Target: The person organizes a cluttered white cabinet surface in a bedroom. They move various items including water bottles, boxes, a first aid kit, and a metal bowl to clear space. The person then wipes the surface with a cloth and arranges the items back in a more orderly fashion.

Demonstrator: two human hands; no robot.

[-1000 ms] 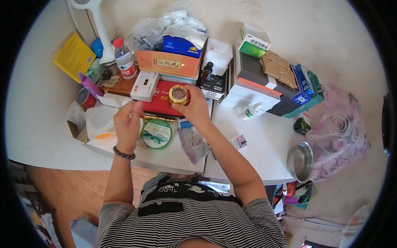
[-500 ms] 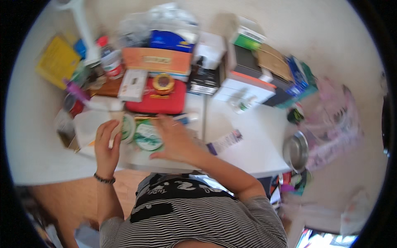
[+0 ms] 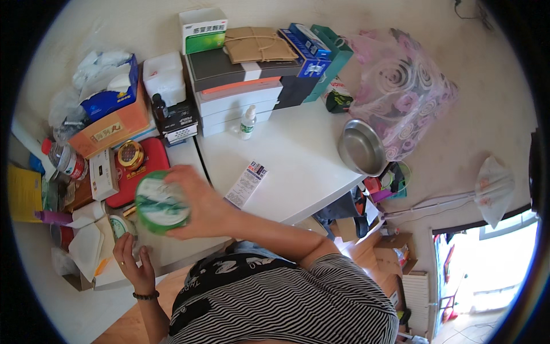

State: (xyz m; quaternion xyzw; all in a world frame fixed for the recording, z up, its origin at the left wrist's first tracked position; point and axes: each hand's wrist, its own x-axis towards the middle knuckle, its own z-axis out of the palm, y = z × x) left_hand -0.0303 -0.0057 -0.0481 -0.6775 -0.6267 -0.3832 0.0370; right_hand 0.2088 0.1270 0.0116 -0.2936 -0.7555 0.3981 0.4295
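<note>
Presently, the right hand (image 3: 197, 200) has hold of a round green tub (image 3: 162, 202), thumb and fingers curved around its near-right side; the tub appears raised off the tabletop (image 3: 292, 198). The left hand (image 3: 136, 264) is half open, fingers loosely parted, with nothing seen in its grasp; a smaller round container (image 3: 122, 225) lies just beyond its fingertips, and contact cannot be determined. Beyond the right hand, to its left, a gold-lidded jar (image 3: 130, 156) sits on a red case (image 3: 152, 155). The step in hand is judged to be lifting and shifting the tub; the next move would call for a firm grip on its rim, kept clear of the jar. Compared with half a second earlier, the tub, then lying before the case with the right hand alongside, is now gripped, and the view has swung rightward.
</note>
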